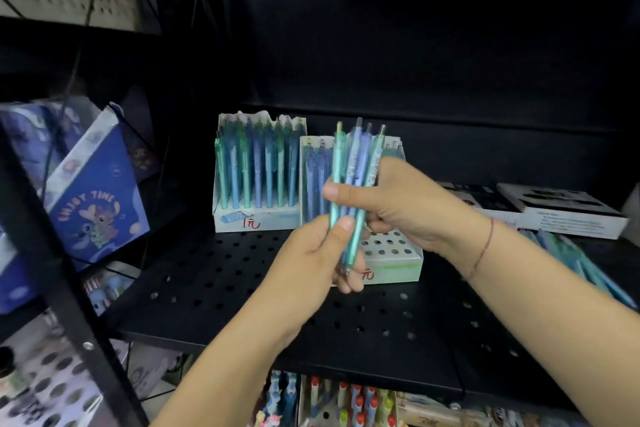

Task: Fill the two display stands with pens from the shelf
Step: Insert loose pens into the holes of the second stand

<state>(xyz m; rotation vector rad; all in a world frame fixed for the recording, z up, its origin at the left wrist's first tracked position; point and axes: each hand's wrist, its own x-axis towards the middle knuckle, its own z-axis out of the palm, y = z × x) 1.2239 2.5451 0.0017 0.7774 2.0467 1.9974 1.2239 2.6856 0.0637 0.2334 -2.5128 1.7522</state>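
A bundle of several blue and green pens (pixel 356 163) stands upright between my hands, above the shelf. My right hand (pixel 398 201) grips the bundle's middle. My left hand (pixel 322 253) pinches the lower ends of the pens with thumb and fingers. Behind them the left display stand (pixel 256 218) is packed with pens. The right display stand (pixel 391 256) has a few pens at its back row and several open holes in front. A loose pile of pens (pixel 581 260) lies on the shelf at the right, partly behind my right forearm.
The black perforated shelf (pixel 242 281) carries both stands. White flat boxes (pixel 561 208) lie at the back right. Blue cartoon notebooks (pixel 93 204) lean in a rack at the left behind a black post (pixel 59 270). More pens (pixel 349 399) show on the shelf below.
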